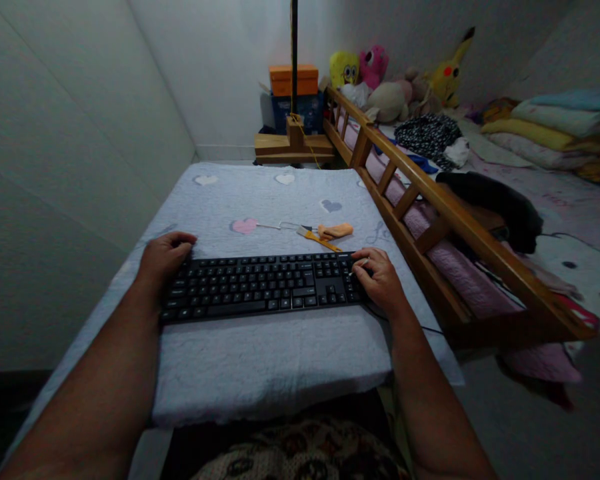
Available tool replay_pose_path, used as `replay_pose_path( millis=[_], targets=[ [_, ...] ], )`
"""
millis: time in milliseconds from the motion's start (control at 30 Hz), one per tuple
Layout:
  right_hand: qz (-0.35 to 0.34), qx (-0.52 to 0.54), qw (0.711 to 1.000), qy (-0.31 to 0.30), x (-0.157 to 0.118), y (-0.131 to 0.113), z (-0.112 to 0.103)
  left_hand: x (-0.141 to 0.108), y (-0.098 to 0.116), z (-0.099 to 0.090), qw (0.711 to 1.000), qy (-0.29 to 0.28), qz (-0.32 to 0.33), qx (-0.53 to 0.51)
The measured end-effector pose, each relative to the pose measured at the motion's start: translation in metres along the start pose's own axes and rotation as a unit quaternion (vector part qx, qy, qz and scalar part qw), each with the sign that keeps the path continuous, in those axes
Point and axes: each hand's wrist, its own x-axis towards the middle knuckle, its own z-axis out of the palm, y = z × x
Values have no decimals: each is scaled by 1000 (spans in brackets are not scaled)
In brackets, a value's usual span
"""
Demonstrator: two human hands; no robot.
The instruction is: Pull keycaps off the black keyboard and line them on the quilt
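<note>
A black keyboard (250, 285) lies flat on the cloth-covered table. My left hand (165, 257) is at its far left end, with curled fingers gripping the upper left corner; the fingertips are partly hidden. Over the number pad at the right end, my right hand (380, 277) pinches a thin whitish stick (359, 266), perhaps a cotton swab. Behind the keyboard lie a small brush (320, 240) with a yellow handle, an orange cloth-like item (336, 231) and a thin metal wire tool (269, 226).
The table (275, 360) has a pale cloth with heart patterns. A wooden bed rail (430, 187) runs along its right side, with plush toys, clothes and folded bedding beyond. Behind the table stand an orange box (294, 80) and a wooden base (295, 143) with a pole. The keyboard's cable trails right.
</note>
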Motion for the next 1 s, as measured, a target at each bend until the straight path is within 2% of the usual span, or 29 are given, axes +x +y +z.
replay_pose_path(
  millis=[167,400,633,1000],
  targets=[
    [2,4,1000,-5,0,-1,1,0,2,0,1000,-5,-13,-11],
    [-8,9,1000,-23,0,-4,2,0,-2,0,1000,-2,0,-3],
    [-7,17,999,-43,0,-3,2,-5,6,-3,1000,-2,-10,-2],
    [10,10,1000,-14,1,0,-2,-2,0,0,1000,-7,-8,-8]
  ],
)
